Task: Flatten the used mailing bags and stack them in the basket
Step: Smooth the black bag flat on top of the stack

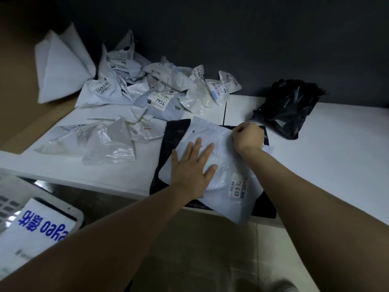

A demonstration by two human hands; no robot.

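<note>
The worktop [336,154] bears a flat black bag [174,133] below the left hand [190,171]. Crumpled white mailing bags [130,91] lie left of it, a crumpled black bag [288,106] beyond the right hand [248,138].

Left hand [192,165] flat, right [248,137] seemingly curled

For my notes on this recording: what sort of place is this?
Probably a home or office corner for sorting parcel packaging: a heap of crumpled mailing bags with shipping labels on a white table against a dark wall, and a basket nearby.
</note>
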